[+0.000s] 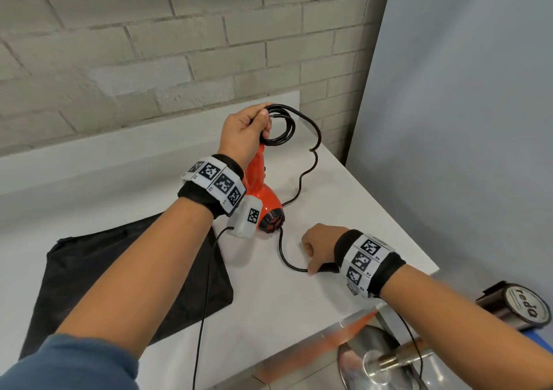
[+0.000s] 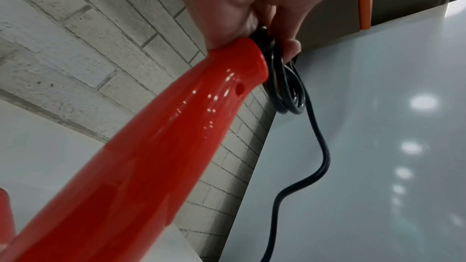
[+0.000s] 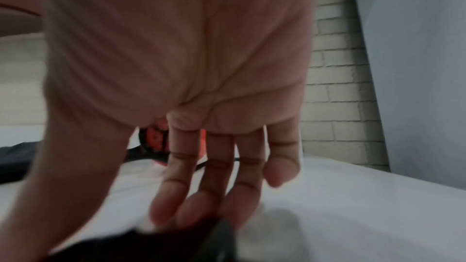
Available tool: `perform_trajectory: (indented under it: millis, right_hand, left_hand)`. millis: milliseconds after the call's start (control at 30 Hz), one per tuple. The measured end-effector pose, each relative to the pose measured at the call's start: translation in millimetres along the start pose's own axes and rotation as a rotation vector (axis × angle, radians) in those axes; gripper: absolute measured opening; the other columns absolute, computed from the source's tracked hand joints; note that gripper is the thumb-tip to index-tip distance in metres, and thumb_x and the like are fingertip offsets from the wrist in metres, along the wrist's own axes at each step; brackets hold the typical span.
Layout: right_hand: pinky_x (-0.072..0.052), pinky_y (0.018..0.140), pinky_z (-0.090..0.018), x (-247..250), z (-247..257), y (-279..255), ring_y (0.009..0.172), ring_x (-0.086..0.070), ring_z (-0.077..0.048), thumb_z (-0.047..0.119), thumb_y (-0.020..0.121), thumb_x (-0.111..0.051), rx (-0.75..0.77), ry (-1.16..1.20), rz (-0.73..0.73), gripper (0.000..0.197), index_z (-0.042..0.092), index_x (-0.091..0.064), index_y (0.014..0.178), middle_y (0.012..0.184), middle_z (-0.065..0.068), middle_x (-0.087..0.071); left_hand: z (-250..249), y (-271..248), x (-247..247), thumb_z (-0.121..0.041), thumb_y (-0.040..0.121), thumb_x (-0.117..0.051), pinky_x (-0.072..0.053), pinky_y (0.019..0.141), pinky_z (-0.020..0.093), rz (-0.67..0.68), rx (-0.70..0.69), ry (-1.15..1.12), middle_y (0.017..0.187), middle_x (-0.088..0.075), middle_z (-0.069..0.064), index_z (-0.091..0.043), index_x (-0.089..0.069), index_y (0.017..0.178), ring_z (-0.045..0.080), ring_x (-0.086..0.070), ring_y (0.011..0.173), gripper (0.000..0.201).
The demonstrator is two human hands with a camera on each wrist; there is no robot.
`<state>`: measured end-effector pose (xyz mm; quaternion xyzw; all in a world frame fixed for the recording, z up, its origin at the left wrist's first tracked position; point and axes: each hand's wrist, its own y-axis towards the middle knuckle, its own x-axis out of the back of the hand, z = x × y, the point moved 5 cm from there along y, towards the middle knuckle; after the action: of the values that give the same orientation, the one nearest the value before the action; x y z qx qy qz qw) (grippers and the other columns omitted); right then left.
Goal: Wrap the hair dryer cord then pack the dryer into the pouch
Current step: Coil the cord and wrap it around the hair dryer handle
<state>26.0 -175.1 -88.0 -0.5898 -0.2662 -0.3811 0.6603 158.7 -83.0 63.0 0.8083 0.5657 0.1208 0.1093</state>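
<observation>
An orange hair dryer (image 1: 263, 192) stands nozzle-down on the white counter (image 1: 344, 210), its handle (image 2: 151, 146) pointing up. My left hand (image 1: 263, 123) grips the handle's end together with a few coiled loops of the black cord (image 1: 281, 126); the loops (image 2: 285, 91) hang beside my fingers. The rest of the cord snakes down across the counter to my right hand (image 1: 312, 258). There the thumb and fingers (image 3: 176, 216) close on the black plug (image 1: 327, 267), blurred in the right wrist view. A flat black pouch (image 1: 104, 285) lies to the left under my left forearm.
A brick wall rises behind the counter and a grey panel (image 1: 463, 120) stands to the right. The counter's right edge (image 1: 419, 255) is close to my right wrist. Below it are a metal basin with a tap (image 1: 374, 359) and a metal roll (image 1: 520, 303).
</observation>
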Motion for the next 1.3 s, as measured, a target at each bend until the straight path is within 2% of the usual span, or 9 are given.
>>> perform_trajectory:
  millis: [133,267,367,500,600,867,1033,1200,1300]
  right_hand:
    - [-0.034,0.052,-0.023,-2.0,5.8,2.0,0.084,-0.045,-0.022,0.009,0.082,-0.061,0.025,-0.139,0.02,0.019,0.016,-0.044,0.086,0.097,-0.005,-0.045]
    - [-0.047,0.079,-0.034,-1.3,-8.3,-2.8,0.108,-0.056,-0.033,0.003,0.091,-0.044,-0.049,-0.225,0.006,0.026,0.004,-0.053,0.115,0.121,-0.016,-0.055]
    - [-0.047,0.089,-0.035,5.2,-25.8,-4.6,0.111,-0.057,-0.033,0.008,0.094,-0.037,-0.112,-0.179,-0.026,0.029,-0.001,-0.053,0.117,0.124,-0.017,-0.057]
    - [-0.046,0.071,-0.029,41.4,-47.4,-9.0,0.089,-0.055,-0.028,0.013,0.095,-0.037,-0.125,0.307,-0.261,0.018,0.011,-0.055,0.094,0.099,-0.014,-0.057]
    - [-0.049,0.058,-0.024,70.9,-55.7,-20.2,0.07,-0.055,-0.023,0.003,0.09,-0.046,0.002,0.768,-0.447,0.021,0.017,-0.046,0.075,0.088,-0.013,-0.059]
    - [-0.053,0.055,-0.018,136.9,-16.9,-46.7,0.05,-0.058,-0.003,-0.02,0.082,-0.046,0.525,1.433,-1.055,0.036,0.016,-0.042,0.078,0.086,-0.007,-0.058]
    - [-0.051,0.057,-0.019,150.0,1.2,-37.1,0.058,-0.058,-0.006,-0.017,0.08,-0.053,0.553,1.442,-1.252,0.038,0.02,-0.046,0.077,0.086,-0.003,-0.059]
    - [-0.048,0.069,-0.01,158.2,14.2,-28.5,0.074,-0.058,0.007,-0.006,0.076,-0.064,0.504,1.068,-1.336,0.041,0.031,-0.047,0.074,0.081,0.009,-0.057]
    - [-0.044,0.068,-0.007,160.9,14.7,-19.6,0.072,-0.053,0.007,0.0,0.077,-0.066,0.432,0.908,-1.366,0.025,0.02,-0.052,0.076,0.077,0.013,-0.052]
  left_hand:
    - [1.0,1.2,-0.5,-0.008,0.094,-0.041,-0.035,0.041,0.012,-0.006,0.026,0.007,0.063,-0.048,-0.001,0.004,-0.059,0.11,-0.003,-0.045,0.043,0.027]
    - [2.0,3.0,1.7,-0.009,0.094,-0.041,-0.033,0.038,0.013,-0.02,0.047,0.013,0.061,-0.047,-0.001,0.009,-0.058,0.106,-0.002,-0.044,0.041,0.028]
    - [3.4,3.9,2.0,-0.011,0.094,-0.041,-0.033,0.039,0.014,-0.014,0.048,0.022,0.06,-0.048,-0.001,0.008,-0.058,0.105,-0.002,-0.044,0.041,0.028]
    - [2.1,5.4,0.9,-0.009,0.094,-0.042,-0.033,0.042,0.015,-0.01,0.042,0.01,0.061,-0.048,-0.001,0.006,-0.059,0.106,-0.001,-0.045,0.043,0.027]
    - [2.5,5.4,-0.7,-0.008,0.093,-0.042,-0.034,0.043,0.015,-0.005,0.041,-0.009,0.062,-0.049,-0.001,-0.003,-0.062,0.108,-0.001,-0.045,0.044,0.025]
    - [2.3,7.7,-0.9,-0.006,0.093,-0.042,-0.035,0.04,0.012,0.007,0.028,-0.044,0.06,-0.049,0.0,0.004,-0.061,0.108,-0.001,-0.044,0.042,0.025]
    - [5.5,7.3,-0.2,-0.009,0.094,-0.042,-0.036,0.041,0.012,0.039,-0.001,-0.015,0.054,-0.048,-0.004,-0.004,-0.062,0.108,0.0,-0.042,0.04,0.025]
    - [8.3,12.4,4.4,-0.012,0.094,-0.042,-0.037,0.044,0.011,0.053,-0.011,0.001,0.049,-0.047,-0.007,-0.013,-0.06,0.114,-0.001,-0.042,0.04,0.027]
    - [11.4,16.5,4.0,-0.013,0.095,-0.041,-0.037,0.045,0.013,0.112,-0.016,-0.013,0.046,-0.049,-0.012,-0.018,-0.06,0.113,0.001,-0.043,0.046,0.027]
